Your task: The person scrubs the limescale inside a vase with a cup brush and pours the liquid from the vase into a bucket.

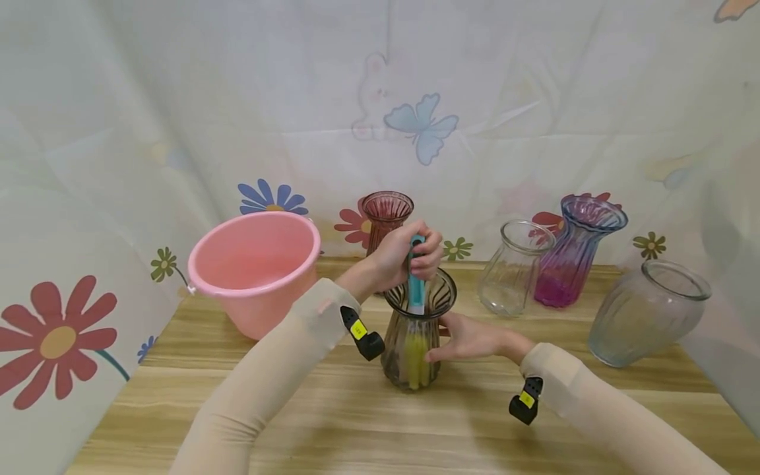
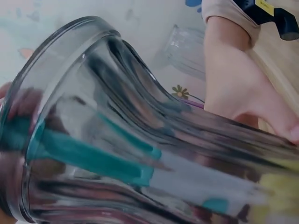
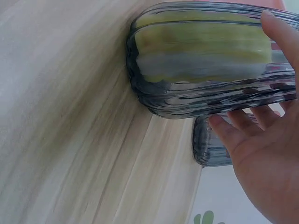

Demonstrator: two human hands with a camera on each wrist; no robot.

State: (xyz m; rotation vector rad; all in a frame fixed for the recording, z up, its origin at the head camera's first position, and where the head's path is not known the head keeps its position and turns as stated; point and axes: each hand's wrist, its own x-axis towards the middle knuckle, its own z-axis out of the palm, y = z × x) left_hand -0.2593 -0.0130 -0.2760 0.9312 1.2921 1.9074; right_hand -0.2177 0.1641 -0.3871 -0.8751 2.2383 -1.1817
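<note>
A smoky grey glass vase (image 1: 393, 359) with a flared rim and ribbed sides stands upright on the wooden table. My left hand (image 1: 410, 254) is above its mouth, fingers curled round the teal handle of a sponge bottle brush (image 1: 417, 290). The brush points down into the vase, and its yellow sponge head (image 3: 201, 49) shows through the glass near the bottom. With thumb on one side and fingers on the other, my right hand (image 1: 472, 338) grips the vase's lower body. In the left wrist view, the brush's white neck (image 2: 201, 177) shows through the glass.
A pink bucket (image 1: 255, 290) stands at the left. Behind the grey vase is a reddish glass vase (image 1: 380, 224). To the right stand a clear vase (image 1: 505, 284), a blue-purple vase (image 1: 567, 264) and a wide clear vase (image 1: 635, 323). A patterned curtain (image 1: 285, 99) hangs behind.
</note>
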